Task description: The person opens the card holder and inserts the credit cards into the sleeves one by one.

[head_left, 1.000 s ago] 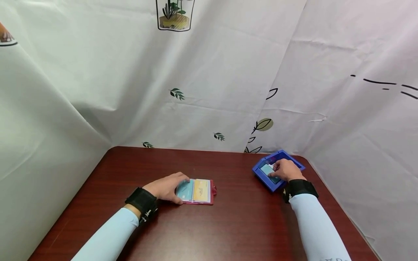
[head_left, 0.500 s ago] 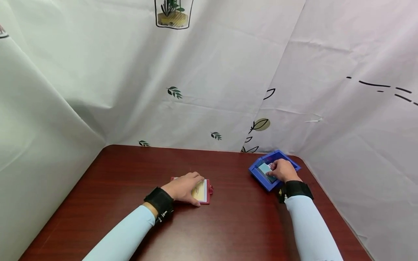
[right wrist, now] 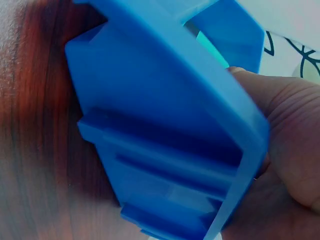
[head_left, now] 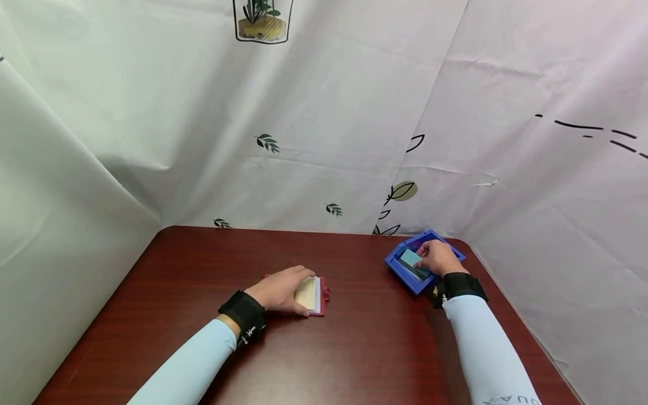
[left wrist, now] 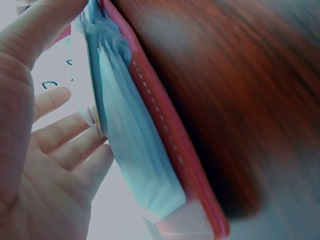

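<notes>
A small card holder point(head_left: 321, 304) with a red cover lies spread on the table, a pale yellow page point(head_left: 306, 293) showing on its right half. Its left half is hidden under my left hand point(head_left: 283, 290), whose thumb and fingers hold the leaves at their edges. In the left wrist view, a stack of clear sleeves point(left wrist: 137, 145) fans up from the red cover point(left wrist: 167, 130). At the far right, my right hand point(head_left: 439, 257) pinches a light teal card point(head_left: 410, 259) inside a blue tray point(head_left: 401, 279). The card's far edge tilts up above a darker card point(head_left: 416, 268).
The dark red-brown table point(head_left: 344, 349) ends at a white curtain point(head_left: 202, 124) printed with leaves behind and at both sides. The blue tray sits near the table's back right corner. Black straps point(head_left: 244, 315) circle both wrists.
My left hand has moved right over the card holder, covering its teal left page. The right hand has raised the teal card slightly in the tray, uncovering more of the dark card below.
</notes>
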A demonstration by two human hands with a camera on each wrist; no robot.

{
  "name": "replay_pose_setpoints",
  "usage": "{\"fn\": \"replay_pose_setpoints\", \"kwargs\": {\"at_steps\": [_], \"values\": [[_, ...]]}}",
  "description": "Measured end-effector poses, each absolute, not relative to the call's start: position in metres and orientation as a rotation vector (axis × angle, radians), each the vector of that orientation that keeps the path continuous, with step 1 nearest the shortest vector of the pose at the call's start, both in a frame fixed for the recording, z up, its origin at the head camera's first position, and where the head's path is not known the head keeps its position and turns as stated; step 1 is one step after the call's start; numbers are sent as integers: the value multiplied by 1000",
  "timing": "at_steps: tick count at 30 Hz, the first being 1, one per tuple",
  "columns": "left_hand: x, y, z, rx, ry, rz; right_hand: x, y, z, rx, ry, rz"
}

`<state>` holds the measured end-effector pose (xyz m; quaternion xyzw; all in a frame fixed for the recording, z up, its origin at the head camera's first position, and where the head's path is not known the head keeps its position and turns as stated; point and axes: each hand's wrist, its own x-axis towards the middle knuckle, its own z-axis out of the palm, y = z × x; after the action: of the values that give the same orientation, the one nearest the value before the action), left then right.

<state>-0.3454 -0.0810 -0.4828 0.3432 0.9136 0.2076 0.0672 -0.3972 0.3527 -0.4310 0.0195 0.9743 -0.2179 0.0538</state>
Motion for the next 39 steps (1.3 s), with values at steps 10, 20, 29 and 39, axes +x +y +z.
{"fn": "replay_pose_setpoints", "kwargs": {"at_steps": [10, 20, 29, 39], "values": [[-347, -86, -486, 1008, 2744, 677, -397, 342, -421, -1, 3002, -603], [-348, -91, -486, 1058, 2738, 716, -390, 333, -400, 25, 3028, -579], [-347, -94, -486, 1045, 2699, 783, -389, 326, -383, 15, 3084, -584], [-346, -99, -483, 1089, 2685, 806, -388, 304, -365, 86, 3033, -644]]}}
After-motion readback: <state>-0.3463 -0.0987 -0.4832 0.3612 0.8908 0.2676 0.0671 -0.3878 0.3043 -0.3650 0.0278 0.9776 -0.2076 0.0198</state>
